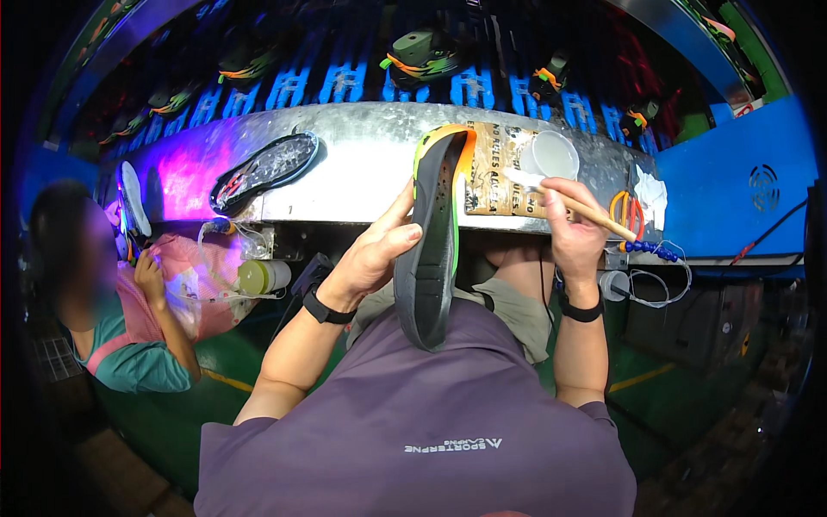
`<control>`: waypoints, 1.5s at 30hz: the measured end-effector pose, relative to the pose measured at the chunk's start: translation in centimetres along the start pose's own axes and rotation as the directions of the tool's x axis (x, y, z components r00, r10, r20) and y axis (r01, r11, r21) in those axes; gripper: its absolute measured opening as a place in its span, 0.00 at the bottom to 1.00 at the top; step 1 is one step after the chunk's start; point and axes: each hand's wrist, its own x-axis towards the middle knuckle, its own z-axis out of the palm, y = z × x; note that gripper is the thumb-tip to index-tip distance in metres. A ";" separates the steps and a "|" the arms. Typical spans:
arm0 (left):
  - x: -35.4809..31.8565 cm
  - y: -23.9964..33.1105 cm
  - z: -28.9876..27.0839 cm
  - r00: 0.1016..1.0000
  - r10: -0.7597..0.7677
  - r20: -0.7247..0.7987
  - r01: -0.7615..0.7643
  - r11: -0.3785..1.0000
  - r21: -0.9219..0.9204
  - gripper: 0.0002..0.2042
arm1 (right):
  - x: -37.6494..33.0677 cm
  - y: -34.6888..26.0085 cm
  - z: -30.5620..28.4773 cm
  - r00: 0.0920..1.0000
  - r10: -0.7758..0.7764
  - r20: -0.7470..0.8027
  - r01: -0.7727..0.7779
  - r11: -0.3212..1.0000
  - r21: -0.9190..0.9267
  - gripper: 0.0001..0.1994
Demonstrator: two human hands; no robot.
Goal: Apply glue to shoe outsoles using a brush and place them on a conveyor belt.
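My left hand point(376, 254) grips a long shoe sole point(431, 233) by its side, thumb on the near face. The sole stands tilted toe-up in front of my lap, dark inside, with yellow-green and orange along its toe edge. My right hand point(575, 226) is closed round the wooden handle of a brush point(606, 220). The brush's white bristles point left, just below a white round cup point(575, 162) with pale contents. Cup and bristles are over a printed brown cardboard sheet point(491, 194), right of the sole's toe.
A dark sole-shaped piece point(265, 172) lies on the metal bench point(366, 142). Shoes point(419, 59) stand on a rack behind. To the left a co-worker point(142, 366) handles another sole point(129, 200). At right are orange-handled loops point(627, 209), white paper point(650, 196) and a blue hose point(650, 250).
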 end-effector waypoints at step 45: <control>0.8 1.4 0.8 0.998 0.041 -0.050 -0.035 0.993 0.117 0.46 | -1.3 -3.9 0.1 0.885 -0.163 0.437 0.069 0.972 0.224 0.07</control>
